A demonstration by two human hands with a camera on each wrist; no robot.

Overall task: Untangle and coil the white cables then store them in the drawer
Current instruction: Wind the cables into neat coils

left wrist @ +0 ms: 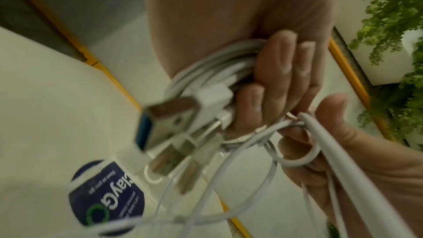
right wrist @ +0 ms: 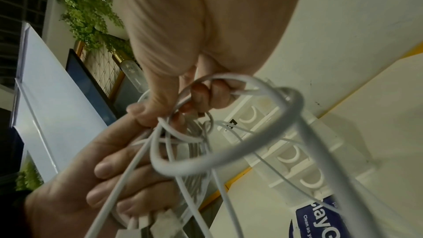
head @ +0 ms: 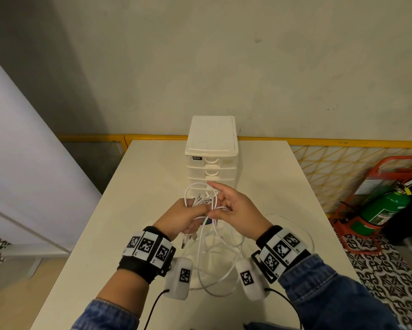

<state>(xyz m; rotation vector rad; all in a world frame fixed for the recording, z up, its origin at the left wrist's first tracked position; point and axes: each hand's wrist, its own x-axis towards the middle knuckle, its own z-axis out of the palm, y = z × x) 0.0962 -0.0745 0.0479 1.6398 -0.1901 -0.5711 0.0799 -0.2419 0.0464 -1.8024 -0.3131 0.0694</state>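
A bundle of white cables [head: 201, 201] with USB plugs [left wrist: 174, 115] is gripped in my left hand [head: 188, 216], fingers curled round the coiled part [left wrist: 228, 66]. My right hand [head: 224, 207] is just right of it, touching it; thumb and curled fingers pinch a loose cable loop [right wrist: 228, 151], and the index finger is stretched toward the drawer unit. Loose strands hang down and lie in loops on the table [head: 219, 263]. The white plastic drawer unit [head: 212, 151] stands right behind the hands; its visible upper drawers are shut, the lower ones are hidden by the hands.
The white table [head: 119, 222] has a blue round sticker [left wrist: 107, 193] under the cables. Behind the table runs a yellow mesh fence [head: 343, 163]. A green fire extinguisher [head: 386, 208] in a red stand sits on the floor at right.
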